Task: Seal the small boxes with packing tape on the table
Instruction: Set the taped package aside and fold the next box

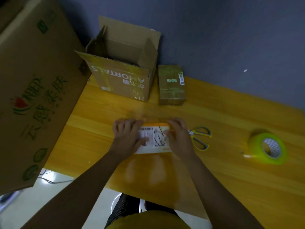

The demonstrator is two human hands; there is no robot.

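A small orange and white box point(155, 138) with a printed label lies on the yellow wooden table point(231, 116), near its middle. My left hand point(127, 135) lies over the box's left end, fingers curled over the far edge and thumb on the label. My right hand point(179, 136) covers the right end the same way. A roll of yellow-green packing tape point(268, 148) lies flat at the right, a loose tab at its left. A small brown box point(171, 85), wrapped in tape, stands at the back.
Scissors point(200, 137) with yellow and grey handles lie just right of my right hand. An open carton point(122, 75) stands at the back left of the table. A large printed carton point(33, 90) fills the left side. A blue-grey wall lies beyond.
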